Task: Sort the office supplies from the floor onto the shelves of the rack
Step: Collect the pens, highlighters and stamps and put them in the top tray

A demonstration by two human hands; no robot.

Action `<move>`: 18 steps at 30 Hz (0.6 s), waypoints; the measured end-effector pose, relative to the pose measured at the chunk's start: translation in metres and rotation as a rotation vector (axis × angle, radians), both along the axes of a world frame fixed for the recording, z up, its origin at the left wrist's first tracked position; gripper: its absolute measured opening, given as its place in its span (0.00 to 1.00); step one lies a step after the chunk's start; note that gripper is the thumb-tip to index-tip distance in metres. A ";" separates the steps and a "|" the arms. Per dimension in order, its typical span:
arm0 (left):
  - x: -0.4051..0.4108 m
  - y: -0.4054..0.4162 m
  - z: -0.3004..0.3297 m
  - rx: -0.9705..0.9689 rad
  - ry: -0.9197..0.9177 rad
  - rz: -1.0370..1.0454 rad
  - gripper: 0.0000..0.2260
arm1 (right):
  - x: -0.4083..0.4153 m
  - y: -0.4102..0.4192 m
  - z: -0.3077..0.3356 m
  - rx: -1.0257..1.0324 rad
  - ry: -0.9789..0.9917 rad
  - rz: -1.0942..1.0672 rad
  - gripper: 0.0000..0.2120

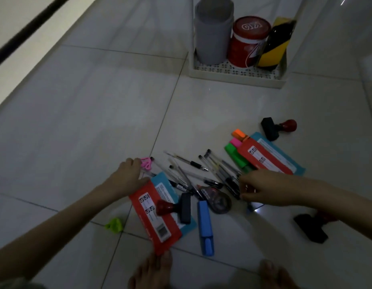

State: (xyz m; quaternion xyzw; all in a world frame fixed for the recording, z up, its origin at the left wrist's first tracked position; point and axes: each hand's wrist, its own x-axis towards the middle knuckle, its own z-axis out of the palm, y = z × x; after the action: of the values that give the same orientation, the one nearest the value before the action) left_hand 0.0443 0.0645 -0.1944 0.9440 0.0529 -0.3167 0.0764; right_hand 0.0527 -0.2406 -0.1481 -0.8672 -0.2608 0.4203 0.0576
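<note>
Hands are reaching into floor clutter: right hand (262, 189) curling, grip unclear, over pens (220, 170); left hand (128, 174) flat; gathering pens together is advisable.

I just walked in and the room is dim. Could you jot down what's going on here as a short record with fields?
setting: tiled floor, white rack at the back
on rack shelf: grey cylinder, red tin, yellow-black bottle
on floor: pens, blue highlighter, three stamps, two red packets, correction tape
left hand: resting by the pink clip, on a packet's edge
right hand: fingers curled at the pens; grip unclear
</note>
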 end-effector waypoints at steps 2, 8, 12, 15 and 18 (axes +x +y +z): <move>0.002 -0.001 -0.009 0.004 -0.129 0.036 0.27 | -0.001 0.002 -0.004 -0.019 -0.019 0.015 0.06; 0.002 -0.012 -0.002 -0.152 -0.320 -0.188 0.27 | -0.014 0.003 -0.015 0.027 -0.100 0.013 0.16; -0.014 -0.038 -0.002 -0.219 -0.229 -0.438 0.35 | -0.028 0.005 -0.030 0.017 -0.189 0.174 0.26; -0.015 -0.049 -0.014 -0.064 -0.266 -0.620 0.28 | -0.030 0.005 -0.044 -0.024 -0.170 0.316 0.29; 0.004 -0.045 -0.024 0.157 -0.296 -0.701 0.43 | -0.029 0.007 -0.052 -0.055 -0.158 0.326 0.30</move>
State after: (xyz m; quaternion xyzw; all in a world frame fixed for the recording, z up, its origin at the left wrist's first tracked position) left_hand 0.0479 0.0197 -0.2181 0.9432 -0.2606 -0.1790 -0.1019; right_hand 0.0240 -0.2340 -0.2000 -0.8448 -0.3902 0.3619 -0.0558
